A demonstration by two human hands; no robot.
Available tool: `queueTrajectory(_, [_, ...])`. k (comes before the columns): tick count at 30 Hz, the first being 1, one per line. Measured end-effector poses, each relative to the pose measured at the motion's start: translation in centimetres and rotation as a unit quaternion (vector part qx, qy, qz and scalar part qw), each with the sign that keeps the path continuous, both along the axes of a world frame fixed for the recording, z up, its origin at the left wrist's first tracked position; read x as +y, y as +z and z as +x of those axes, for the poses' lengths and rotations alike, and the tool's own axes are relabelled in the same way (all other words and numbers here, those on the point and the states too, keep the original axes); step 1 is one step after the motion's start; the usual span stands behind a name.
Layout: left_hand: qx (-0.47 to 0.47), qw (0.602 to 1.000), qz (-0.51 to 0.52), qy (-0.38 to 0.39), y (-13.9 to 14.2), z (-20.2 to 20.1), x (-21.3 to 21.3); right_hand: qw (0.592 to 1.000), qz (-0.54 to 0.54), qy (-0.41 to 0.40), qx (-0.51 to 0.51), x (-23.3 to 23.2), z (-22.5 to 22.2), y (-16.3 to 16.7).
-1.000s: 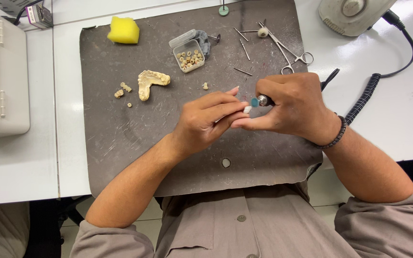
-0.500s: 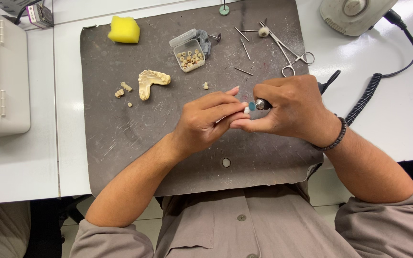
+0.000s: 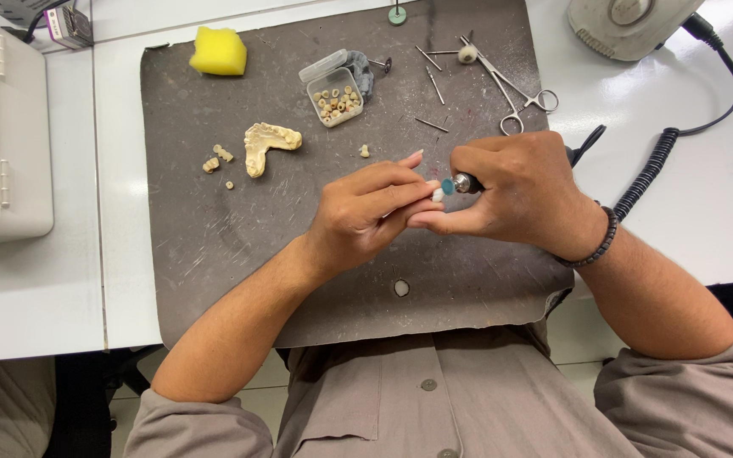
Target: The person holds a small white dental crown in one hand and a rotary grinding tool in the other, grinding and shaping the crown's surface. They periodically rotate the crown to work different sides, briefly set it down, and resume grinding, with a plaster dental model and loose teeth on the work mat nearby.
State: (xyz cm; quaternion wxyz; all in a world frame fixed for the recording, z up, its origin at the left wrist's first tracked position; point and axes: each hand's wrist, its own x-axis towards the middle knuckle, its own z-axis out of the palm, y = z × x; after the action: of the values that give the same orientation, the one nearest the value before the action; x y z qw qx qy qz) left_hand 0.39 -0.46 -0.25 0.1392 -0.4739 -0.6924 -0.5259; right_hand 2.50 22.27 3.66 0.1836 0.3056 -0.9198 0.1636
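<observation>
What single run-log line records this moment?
left hand: pinches small white piece | right hand: grips rotary handpiece, teal tip at piece | surface: grey mat

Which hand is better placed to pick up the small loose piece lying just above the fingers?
Left. The left hand has fingertips next to the loose piece, and pinches only a tiny white piece. The right hand grips the handpiece.

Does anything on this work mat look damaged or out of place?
The grey mat is scratched and scuffed, and has a small hole near its front edge. A few small cream fragments lie loose beside the plaster jaw model.
</observation>
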Motion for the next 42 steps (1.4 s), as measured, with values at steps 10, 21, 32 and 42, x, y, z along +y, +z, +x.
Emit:
queueTrajectory(10, [0.004, 1.000, -0.002, -0.005, -0.22, -0.12, -0.08, 1.000, -0.001, 0.007, -0.015, 0.08, 0.03, -0.14])
queueTrajectory(21, [0.005, 1.000, -0.002, -0.012, -0.34, -0.21, -0.09, 1.000, 0.012, 0.003, -0.009, 0.12, 0.00, -0.18])
queueTrajectory(32, [0.014, 1.000, -0.001, -0.006, -0.41, -0.26, -0.03, 1.000, 0.000, 0.011, -0.014, 0.17, 0.07, 0.01])
queueTrajectory(42, [0.015, 1.000, 0.000, -0.010, -0.40, -0.18, -0.03, 1.000, 0.006, 0.011, -0.025, 0.13, 0.09, -0.01])
